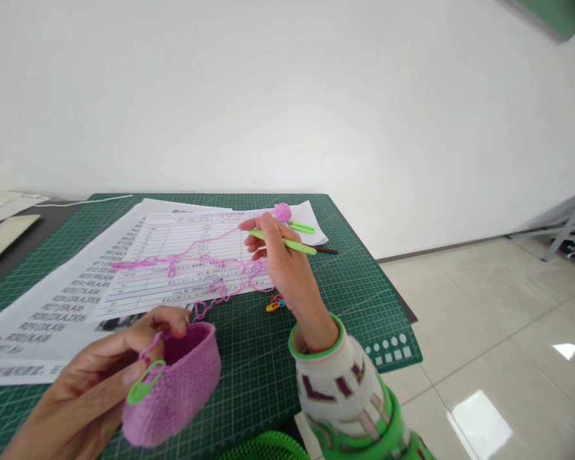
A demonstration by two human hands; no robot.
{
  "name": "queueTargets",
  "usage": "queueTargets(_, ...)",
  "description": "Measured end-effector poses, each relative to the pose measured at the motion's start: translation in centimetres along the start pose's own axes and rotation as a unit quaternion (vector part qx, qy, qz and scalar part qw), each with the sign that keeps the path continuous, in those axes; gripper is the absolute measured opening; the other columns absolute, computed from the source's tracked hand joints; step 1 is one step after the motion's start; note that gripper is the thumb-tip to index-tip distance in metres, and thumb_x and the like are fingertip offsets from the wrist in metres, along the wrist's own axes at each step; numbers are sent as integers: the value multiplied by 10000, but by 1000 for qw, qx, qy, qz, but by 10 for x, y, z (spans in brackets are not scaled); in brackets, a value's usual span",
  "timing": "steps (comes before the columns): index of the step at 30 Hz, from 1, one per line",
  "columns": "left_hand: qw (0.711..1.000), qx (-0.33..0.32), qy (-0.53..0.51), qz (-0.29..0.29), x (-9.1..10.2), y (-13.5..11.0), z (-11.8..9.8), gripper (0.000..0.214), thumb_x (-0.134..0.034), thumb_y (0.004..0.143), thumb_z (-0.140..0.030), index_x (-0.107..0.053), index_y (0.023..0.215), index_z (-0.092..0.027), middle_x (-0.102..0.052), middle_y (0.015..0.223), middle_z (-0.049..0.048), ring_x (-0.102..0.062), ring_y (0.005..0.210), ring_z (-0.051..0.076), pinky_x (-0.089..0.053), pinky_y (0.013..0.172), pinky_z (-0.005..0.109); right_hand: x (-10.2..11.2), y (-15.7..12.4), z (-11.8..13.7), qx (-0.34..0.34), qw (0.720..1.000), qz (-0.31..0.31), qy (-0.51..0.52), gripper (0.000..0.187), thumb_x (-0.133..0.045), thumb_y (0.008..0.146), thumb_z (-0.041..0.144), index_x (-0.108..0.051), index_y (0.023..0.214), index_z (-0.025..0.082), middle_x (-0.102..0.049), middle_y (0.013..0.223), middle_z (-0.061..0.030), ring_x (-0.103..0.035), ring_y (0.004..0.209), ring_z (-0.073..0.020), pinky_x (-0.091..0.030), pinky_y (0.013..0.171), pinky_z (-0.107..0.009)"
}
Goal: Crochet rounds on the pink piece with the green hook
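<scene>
My left hand (96, 377) is closed on a pink crocheted pouch (182, 390) near the front edge of the table; a green clip marker (144, 383) hangs from the pouch's rim. My right hand (280, 255) is stretched forward over the papers, with its fingers closed on a light green crochet hook (290, 245). Loose pink yarn (191, 262) trails across the paper from the pouch to a small pink yarn ball (282, 212) just beyond my right hand.
A green cutting mat (354, 287) covers the table. Printed sheets (52, 300) lie across it. Small red, yellow and blue clip markers (275, 303) sit by my right wrist. A green clip (301, 227) and a dark pen (326, 250) lie near the ball. A green mesh basket (268, 447) sits at the bottom edge.
</scene>
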State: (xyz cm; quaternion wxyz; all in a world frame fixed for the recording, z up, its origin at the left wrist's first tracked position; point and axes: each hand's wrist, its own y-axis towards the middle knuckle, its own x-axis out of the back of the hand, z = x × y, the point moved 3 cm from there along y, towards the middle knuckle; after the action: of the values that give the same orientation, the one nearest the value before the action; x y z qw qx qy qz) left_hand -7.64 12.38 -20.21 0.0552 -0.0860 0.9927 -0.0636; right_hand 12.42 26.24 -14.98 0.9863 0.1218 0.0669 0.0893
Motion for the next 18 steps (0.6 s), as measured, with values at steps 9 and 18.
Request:
queueTargets(9,996,-31,-45,71,-11,9,-12,124,-717,853,-318,-697,873,-198,-678,1093,38,-629,1015,265,-539,825,411,2,7,-9,-2,999,10,-34,487,-397,983,541,-614,770,160,-521,624,37,-509,582,-79,-453,594,-225)
queueTargets(18,992,-80,-26,94,-18,11,-15,285,-651,915,-306,-631,1172,-185,-657,1233,95,-663,1031,282,-571,854,496,5,16,-31,-47,995,13,-92,363,-590,933,383,-573,1223,166,-610,1230,-85,-628,1060,-219,-557,892,-432)
